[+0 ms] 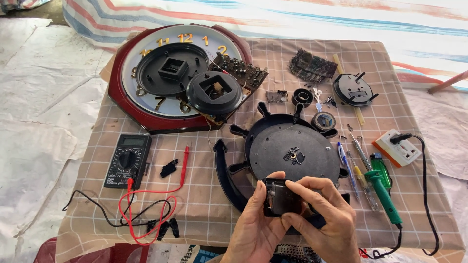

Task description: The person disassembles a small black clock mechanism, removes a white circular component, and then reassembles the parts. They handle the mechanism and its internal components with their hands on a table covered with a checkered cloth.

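Black clock movement box (282, 197) gripped by left hand (256, 229) and right hand (326, 219), fingers curled closed around it, above round black plate (292, 148), checked cloth table (204, 204)

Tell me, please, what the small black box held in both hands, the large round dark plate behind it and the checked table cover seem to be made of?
The small black box, held by the left hand and right hand, looks like moulded plastic with a slight sheen. The large round dark plate seems matte grey plastic or perhaps metal; its flat dull face leaves that open. The checked table cover appears to be woven cloth, since it creases softly.
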